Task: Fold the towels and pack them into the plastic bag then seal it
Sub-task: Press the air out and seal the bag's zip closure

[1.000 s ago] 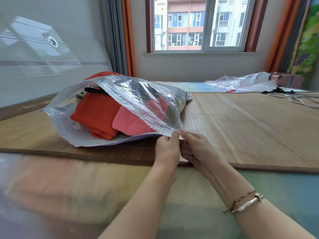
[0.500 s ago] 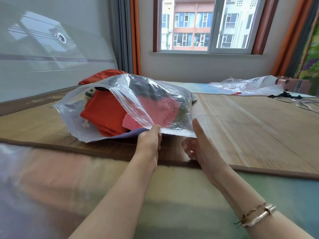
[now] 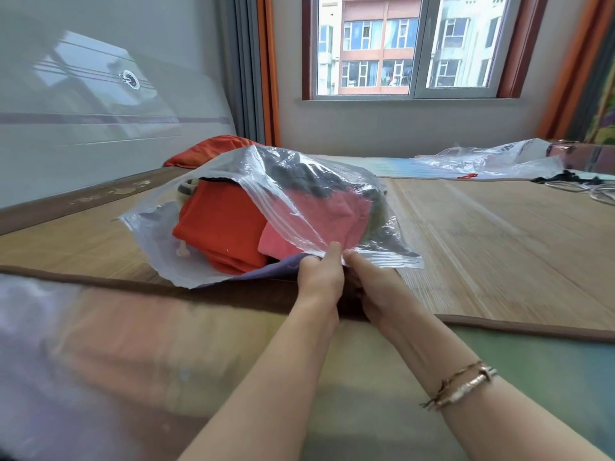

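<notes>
Bamboo mat (image 3: 482, 247) under a window (image 3: 409, 44). Plastic bag (image 3: 299, 201) lies on the mat left of centre, mouth facing the camera, left part of it gaping; orange towel (image 3: 219, 227) and pink towel (image 3: 319, 211) inside. Left hand (image 3: 321, 277) pinches the zip edge, thumb on top. Right hand (image 3: 376, 284) touching beside it, pinches the same edge. Second empty bag (image 3: 492, 158) far right.

Home bedroom: woven bamboo sleeping mat (image 3: 482, 247) over a bed, orange curtains (image 3: 268, 68), sliding window (image 3: 412, 44) facing apartment blocks.
</notes>
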